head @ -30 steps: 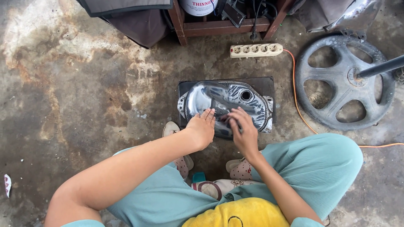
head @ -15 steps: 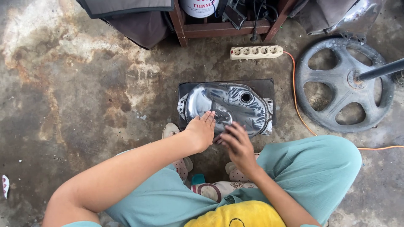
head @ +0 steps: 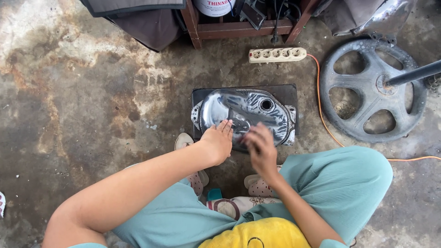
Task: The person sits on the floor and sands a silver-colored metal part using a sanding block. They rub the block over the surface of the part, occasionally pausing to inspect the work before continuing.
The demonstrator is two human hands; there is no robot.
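The shiny silver metal engine cover (head: 245, 115) lay lengthwise left-to-right on a black mat (head: 289, 92). The left hand (head: 217, 142) pressed flat on its near edge; the right hand (head: 259, 147) was blurred, its grip unclear.

metal cover (head: 243, 112): shiny silver | mat (head: 289, 92): black | cable (head: 321, 115): orange | power strip (head: 277, 54): cream

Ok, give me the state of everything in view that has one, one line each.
Left hand: open, palm resting flat on the cover's near edge.
Right hand: over the cover, blurred, grip unclear.
Shiny metal cover: lying dome-up on the mat.
Black mat: flat on the concrete floor.
Power strip: sockets empty, orange cable attached.
Grey wheel: lying flat, a dark rod at its hub.
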